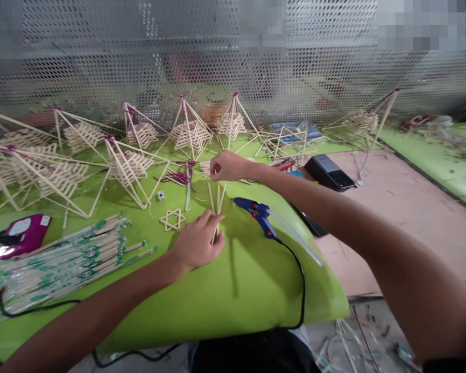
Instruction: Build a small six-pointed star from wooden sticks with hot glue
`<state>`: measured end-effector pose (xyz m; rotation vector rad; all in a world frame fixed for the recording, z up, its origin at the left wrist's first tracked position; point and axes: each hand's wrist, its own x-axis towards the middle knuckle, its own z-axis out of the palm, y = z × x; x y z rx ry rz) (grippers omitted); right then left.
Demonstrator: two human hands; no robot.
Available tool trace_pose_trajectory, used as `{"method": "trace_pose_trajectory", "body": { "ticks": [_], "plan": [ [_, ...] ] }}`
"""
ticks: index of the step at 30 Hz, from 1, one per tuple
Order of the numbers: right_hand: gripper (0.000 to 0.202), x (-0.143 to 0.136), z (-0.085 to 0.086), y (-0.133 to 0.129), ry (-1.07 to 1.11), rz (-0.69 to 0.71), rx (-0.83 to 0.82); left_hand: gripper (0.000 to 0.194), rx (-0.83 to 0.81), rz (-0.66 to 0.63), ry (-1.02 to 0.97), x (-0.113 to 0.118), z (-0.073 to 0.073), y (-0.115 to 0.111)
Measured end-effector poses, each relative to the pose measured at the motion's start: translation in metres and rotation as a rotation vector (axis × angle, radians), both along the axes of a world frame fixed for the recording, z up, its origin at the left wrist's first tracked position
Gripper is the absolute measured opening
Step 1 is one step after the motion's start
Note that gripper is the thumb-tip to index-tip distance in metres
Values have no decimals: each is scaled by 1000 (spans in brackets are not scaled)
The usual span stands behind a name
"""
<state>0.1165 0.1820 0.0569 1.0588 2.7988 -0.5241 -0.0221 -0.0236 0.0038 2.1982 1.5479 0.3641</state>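
Several thin wooden sticks (218, 199) fan out from under my left hand (202, 238), whose fingers are closed round their lower part above the green cover. Farther back, my right hand (230, 166) is curled with thumb and fingertips close together, over a pile of short sticks (205, 168); what it pinches, if anything, is too small to make out. A small six-pointed star of sticks (173, 220) lies left of my left hand. To the right of the held sticks lies a blue glue gun (256, 210) with a clear glue stick in its back.
Stick pyramids with purple-bound tips (190, 134) line the back and left. Wrapped chopsticks (85, 254) and a purple device (25, 233) lie at left. Purple thread (178, 176) and a small white cube (160, 195) are near the middle. A black box (328, 172) stands right; a cord crosses the front.
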Motion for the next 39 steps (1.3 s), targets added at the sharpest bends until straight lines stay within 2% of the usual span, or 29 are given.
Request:
{"method": "trace_pose_trajectory", "body": {
  "ticks": [6,11,14,17,22,25,28,31,35,39],
  "plan": [
    [38,-17,-5,12,-3,37,13,51,41,-79,64,-1,-3,0],
    [38,-14,-5,12,47,-37,76,52,60,-83,105,-2,-3,-2],
    [36,12,0,1,104,-130,138,52,75,-77,127,-2,-3,-2],
    [25,55,6,-20,182,-224,196,51,91,-71,153,-2,-3,-2],
    [28,129,6,-79,287,-334,208,52,111,-53,216,-1,-5,-4],
    [35,152,0,-119,312,-332,168,57,115,-57,253,-1,-5,-3],
    [42,153,-11,-149,296,-310,132,65,119,-67,283,0,-5,-2],
    [48,140,-26,-162,250,-356,178,70,127,-77,304,-1,-4,-2],
    [33,129,-43,-155,188,-426,258,72,141,-83,316,-3,-5,-3],
    [38,143,-41,-143,144,-468,331,71,142,-83,319,-4,-6,-3]
  ]
}}
